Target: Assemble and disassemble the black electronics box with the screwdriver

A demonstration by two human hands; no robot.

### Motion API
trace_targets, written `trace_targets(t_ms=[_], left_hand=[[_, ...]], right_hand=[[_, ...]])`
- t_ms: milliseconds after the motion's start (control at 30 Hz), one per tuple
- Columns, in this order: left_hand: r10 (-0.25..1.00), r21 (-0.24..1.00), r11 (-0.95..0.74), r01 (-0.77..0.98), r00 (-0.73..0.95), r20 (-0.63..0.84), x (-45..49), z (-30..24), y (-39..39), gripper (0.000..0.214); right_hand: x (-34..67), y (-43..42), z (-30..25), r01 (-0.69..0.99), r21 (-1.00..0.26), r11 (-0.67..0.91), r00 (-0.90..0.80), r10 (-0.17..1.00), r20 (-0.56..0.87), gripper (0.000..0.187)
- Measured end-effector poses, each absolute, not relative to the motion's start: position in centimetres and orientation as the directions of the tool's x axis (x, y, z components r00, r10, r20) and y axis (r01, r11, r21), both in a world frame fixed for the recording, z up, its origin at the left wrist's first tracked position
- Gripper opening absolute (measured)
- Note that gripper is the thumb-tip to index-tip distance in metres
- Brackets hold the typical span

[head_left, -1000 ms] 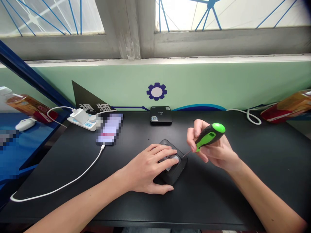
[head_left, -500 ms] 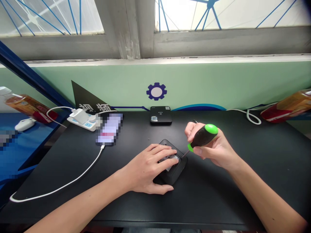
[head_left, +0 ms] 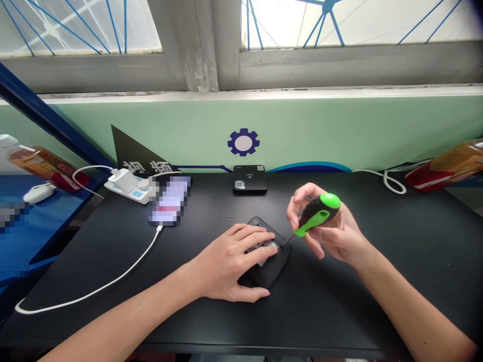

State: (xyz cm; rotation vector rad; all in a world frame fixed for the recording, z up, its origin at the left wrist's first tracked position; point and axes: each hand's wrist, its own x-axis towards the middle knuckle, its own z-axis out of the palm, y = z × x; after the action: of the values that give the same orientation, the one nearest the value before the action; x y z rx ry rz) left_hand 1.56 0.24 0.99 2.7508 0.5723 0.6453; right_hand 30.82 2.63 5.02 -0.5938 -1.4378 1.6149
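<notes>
1. The box (head_left: 278,269) lies at the centre of the frame, a little below the middle, turned so that one corner points right and another toward the top of the picture.
2. The screwdriver (head_left: 319,215) slants across the space just right of it: green butt toward the upper right, thin shaft running down to the lower left.
3. The key relation is shaft to box. The tip ends at the box's right-hand corner, on the upper face; it looks to be in contact there, though whether it sits in a screw head is too small to tell.
4. From the right hand (head_left: 341,239), the box therefore lies left and slightly lower in the frame, in line with the tool's long axis.
5. The right hand holds the screwdriver by its handle, fingertips on the left side and thumb below, a light grip rather than a full fist.
6. The left hand (head_left: 236,256) is the nearer to the box: it lies over it from the left, fingers extended and spread across the label (head_left: 265,256), clasping nothing, thumb out below.
7. The left hand hides the box's left part, so which side is longer I cannot tell.
8. A tiny metal piece (head_left: 231,216) lies on the desk (head_left: 151,317), above the left hand.
</notes>
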Motion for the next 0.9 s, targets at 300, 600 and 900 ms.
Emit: trace_targets(t_ms=[300,600,900], left_hand=[[0.425,0.327,-0.893,0.311,0.82,0.382,1.55,0.86,0.19,0.066],[0.427,0.325,-0.892,0.316,0.826,0.369,1.55,1.01,0.34,0.066],[0.42,0.32,-0.895,0.31,0.826,0.376,1.52,0.84,0.3,0.068]], right_hand=[[30.53,2.59,4.88,-0.283,-0.959,0.015,-0.493,0.856,0.159,0.04],[30.81,2.7,5.03,-0.184,-0.975,0.124,-0.477,0.856,0.198,0.018],[30.62,2.73,5.09,-0.355,-0.935,-0.006,-0.55,0.81,0.203,0.03]])
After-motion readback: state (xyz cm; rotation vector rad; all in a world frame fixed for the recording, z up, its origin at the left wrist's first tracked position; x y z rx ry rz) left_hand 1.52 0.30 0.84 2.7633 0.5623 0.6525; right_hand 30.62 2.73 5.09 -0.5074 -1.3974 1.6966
